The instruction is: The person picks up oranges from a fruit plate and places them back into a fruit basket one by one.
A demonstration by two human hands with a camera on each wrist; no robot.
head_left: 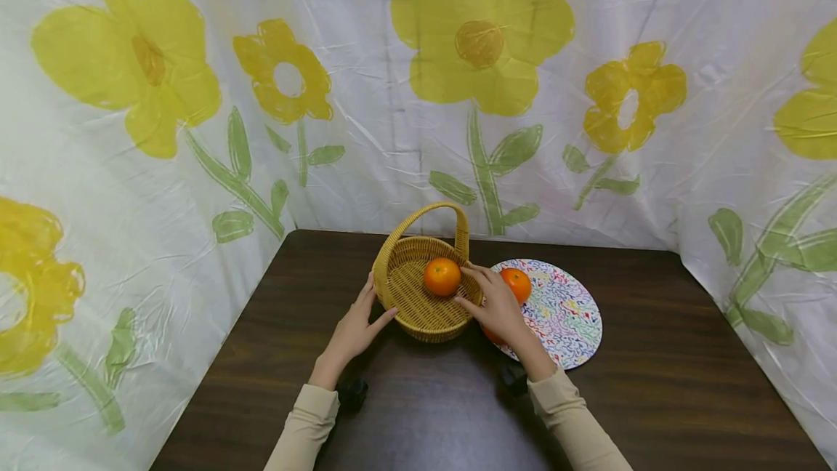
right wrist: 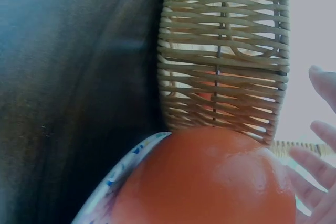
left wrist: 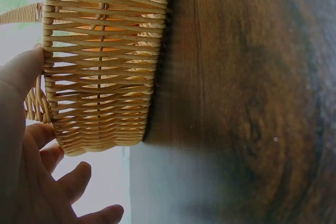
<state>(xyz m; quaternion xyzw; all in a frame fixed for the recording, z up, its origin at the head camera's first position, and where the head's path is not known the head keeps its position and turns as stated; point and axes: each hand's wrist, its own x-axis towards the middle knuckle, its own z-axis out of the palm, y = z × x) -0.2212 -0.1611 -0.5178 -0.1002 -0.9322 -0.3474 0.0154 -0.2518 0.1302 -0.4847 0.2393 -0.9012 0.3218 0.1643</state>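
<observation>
A woven basket (head_left: 428, 329) with an arched handle stands on the table, one orange (head_left: 442, 277) inside it. My left hand (head_left: 351, 331) rests against the basket's left side, its thumb tip at the rim in the left wrist view and the other fingers spread. Over the basket's right rim reaches my right hand (head_left: 495, 302), fingers apart and holding nothing, close to the orange inside. Beneath that hand lies a round, colourfully patterned plate (head_left: 569, 318) bearing another orange (head_left: 516, 284). A further orange (right wrist: 210, 182) looms large in the right wrist view, partly hidden by my right hand in the head view.
The dark wooden table (head_left: 654, 355) extends to both sides of the basket and plate. Behind and around it hangs a white curtain (head_left: 366, 166) printed with yellow flowers, close to the table's back edge.
</observation>
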